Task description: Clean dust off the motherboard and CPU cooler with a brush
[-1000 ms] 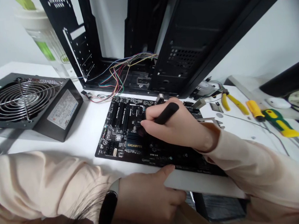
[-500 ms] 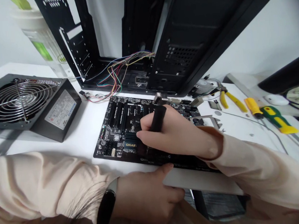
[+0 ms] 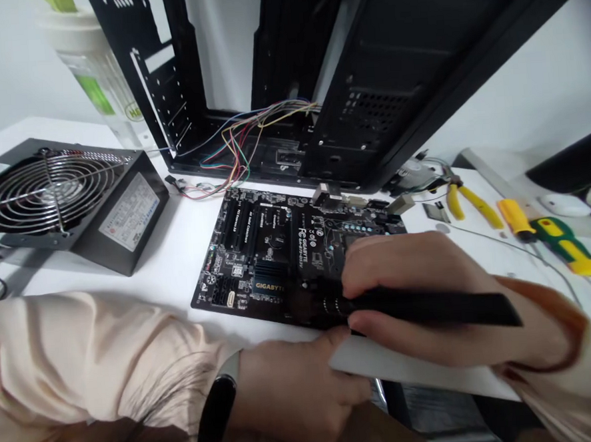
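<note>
A black motherboard (image 3: pixel 276 235) with GIGABYTE lettering lies flat on the white table. My right hand (image 3: pixel 420 293) is closed around the black handle of a brush (image 3: pixel 431 306), held low and nearly level over the board's front part. The brush's dark, blurred end points left, near the blue-black heatsink (image 3: pixel 269 284). My left hand (image 3: pixel 296 388) is at the table's front edge, a fingertip against the board's front rim and the other fingers curled below the tabletop. A dark smart band (image 3: pixel 217 412) is on the left wrist.
Behind the board stands a black computer case (image 3: pixel 282 162) with coloured wires (image 3: pixel 240 137). A power supply (image 3: pixel 120 218) sits at left, a plastic bottle (image 3: pixel 91 80) behind it. At right lie yellow-handled pliers (image 3: pixel 475 203), a yellow screwdriver (image 3: pixel 515 217) and a green-yellow one (image 3: pixel 567 241).
My right hand has moved right and toward me, and the brush has tipped from steep to nearly level. More board lettering shows. My left hand stays at the board's front edge.
</note>
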